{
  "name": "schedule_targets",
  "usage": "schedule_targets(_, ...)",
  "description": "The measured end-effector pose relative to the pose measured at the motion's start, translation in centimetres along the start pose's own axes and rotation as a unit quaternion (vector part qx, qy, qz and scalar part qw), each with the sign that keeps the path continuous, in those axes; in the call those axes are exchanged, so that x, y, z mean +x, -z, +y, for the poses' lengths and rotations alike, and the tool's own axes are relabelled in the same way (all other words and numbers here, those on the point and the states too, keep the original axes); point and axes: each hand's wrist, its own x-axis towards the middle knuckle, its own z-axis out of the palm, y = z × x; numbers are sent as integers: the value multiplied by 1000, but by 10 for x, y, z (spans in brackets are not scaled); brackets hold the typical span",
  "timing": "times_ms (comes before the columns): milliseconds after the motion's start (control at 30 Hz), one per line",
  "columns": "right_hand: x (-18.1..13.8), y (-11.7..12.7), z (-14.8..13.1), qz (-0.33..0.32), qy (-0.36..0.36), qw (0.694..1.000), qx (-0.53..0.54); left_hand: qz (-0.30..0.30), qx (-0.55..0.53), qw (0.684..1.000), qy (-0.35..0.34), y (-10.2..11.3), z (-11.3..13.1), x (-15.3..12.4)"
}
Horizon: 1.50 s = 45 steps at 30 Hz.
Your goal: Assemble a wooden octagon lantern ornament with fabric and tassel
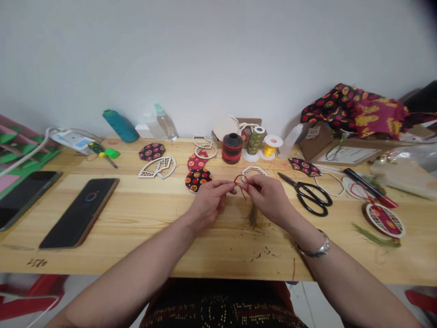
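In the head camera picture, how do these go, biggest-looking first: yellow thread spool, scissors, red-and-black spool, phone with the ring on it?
1. phone
2. scissors
3. red-and-black spool and yellow thread spool: too alike to rank

A pale wooden table [143, 200] lies beneath the fingers [225, 186]. Well left of them rest two phones [79, 214]; beyond them stand a red-and-black spool [232, 150] and a yellow spool [271, 149]; to their right lie black-handled scissors [300, 186] and, farther right, an oval framed ornament [384, 219].
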Motion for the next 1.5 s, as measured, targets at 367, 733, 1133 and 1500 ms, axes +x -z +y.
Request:
schedule_targets(367,-19,-15,-11,-29,187,960,-208,-5,-86,996,38,0,1,1)
schedule_targets(733,-7,-4,-9,36,177,980,-85,-19,-99,992,70,1,3,3)
schedule_targets(1133,7,-14,-3,-71,-170,893,410,-41,9,998,35,0,-1,-3)
schedule_targets(1500,8,-11,0,-21,-141,945,295,-42,55,997,42,-5,-2,-6)
